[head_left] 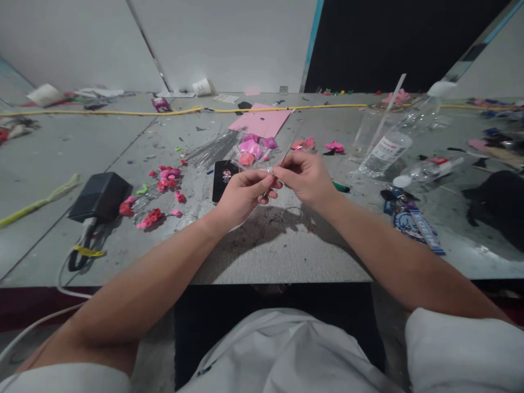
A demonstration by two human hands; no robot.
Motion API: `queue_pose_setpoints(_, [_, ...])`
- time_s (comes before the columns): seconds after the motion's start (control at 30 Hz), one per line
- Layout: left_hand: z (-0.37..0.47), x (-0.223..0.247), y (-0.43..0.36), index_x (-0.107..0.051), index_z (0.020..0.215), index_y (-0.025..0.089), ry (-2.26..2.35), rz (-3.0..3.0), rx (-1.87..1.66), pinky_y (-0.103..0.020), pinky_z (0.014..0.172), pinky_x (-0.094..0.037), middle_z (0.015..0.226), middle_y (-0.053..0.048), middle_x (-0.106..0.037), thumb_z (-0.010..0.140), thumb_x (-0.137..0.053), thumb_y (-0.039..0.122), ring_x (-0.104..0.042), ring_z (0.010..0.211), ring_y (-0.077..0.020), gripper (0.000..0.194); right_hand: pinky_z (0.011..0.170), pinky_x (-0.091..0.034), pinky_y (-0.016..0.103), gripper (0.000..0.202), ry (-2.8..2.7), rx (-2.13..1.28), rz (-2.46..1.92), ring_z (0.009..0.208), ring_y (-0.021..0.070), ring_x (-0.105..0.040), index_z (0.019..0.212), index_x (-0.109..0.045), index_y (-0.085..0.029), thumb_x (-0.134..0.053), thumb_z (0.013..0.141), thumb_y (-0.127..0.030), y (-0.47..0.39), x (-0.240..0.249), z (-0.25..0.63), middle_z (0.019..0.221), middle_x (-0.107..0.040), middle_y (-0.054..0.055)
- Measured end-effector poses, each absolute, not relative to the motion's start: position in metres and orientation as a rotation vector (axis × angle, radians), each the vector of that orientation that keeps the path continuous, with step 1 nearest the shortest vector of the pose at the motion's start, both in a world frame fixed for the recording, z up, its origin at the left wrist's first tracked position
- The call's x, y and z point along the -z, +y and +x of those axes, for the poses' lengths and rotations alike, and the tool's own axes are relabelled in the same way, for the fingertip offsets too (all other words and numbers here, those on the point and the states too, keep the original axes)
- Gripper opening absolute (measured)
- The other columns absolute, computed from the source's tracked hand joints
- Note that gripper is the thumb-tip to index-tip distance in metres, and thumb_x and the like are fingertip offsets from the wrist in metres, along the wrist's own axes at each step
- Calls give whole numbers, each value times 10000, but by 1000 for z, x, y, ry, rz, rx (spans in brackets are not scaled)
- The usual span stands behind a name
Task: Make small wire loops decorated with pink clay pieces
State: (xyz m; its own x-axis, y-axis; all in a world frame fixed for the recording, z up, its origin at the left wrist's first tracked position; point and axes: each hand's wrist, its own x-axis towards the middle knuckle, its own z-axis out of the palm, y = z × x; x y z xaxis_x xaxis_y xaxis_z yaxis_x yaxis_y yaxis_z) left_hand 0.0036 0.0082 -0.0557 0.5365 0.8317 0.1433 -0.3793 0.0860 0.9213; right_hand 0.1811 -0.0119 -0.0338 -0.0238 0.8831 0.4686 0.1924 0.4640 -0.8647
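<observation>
My left hand (241,199) and my right hand (305,174) meet above the middle of the worktable (282,256), fingertips pinched close together. Between them runs a thin wire (266,192); its finer details are too small to make out. Just behind the hands, pink and purple pieces (250,146) lie in clear plastic. A bundle of thin straight wires (215,148) is spread to the left of these. Beside my left hand is a black flat rectangle (221,183) with a small pink figure on it. Small red and pink flower-like pieces (153,216) lie farther left.
A black power adapter (100,197) with its cable stands at left. To the right are a clear bottle (385,154), a jar (365,131), a smaller bottle (429,169) and keychains (411,221). A yellow cord (176,112) crosses the back, near pink paper (266,121).
</observation>
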Motion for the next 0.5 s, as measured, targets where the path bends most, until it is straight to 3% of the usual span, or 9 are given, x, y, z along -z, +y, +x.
queue_pose_setpoints(0.23, [3, 54, 11, -812, 809, 131, 483, 1033, -945, -129, 504, -425, 781, -36, -748, 742, -967, 258, -625, 626, -49, 211, 595, -499, 311, 220, -1571, -783, -984, 632, 146, -591, 749, -707, -200, -789, 832, -387, -13, 32, 185, 700, -710, 18])
queue_pose_setpoints(0.5, [0, 51, 9, -766, 831, 150, 532, 1130, -933, -223, 635, -573, 736, -11, -723, 759, -956, 292, -712, 681, -114, 249, 635, -506, 330, 214, -1736, -676, -1041, 714, 180, -631, 824, -751, -194, -749, 905, -392, -13, 33, 197, 804, -758, 50])
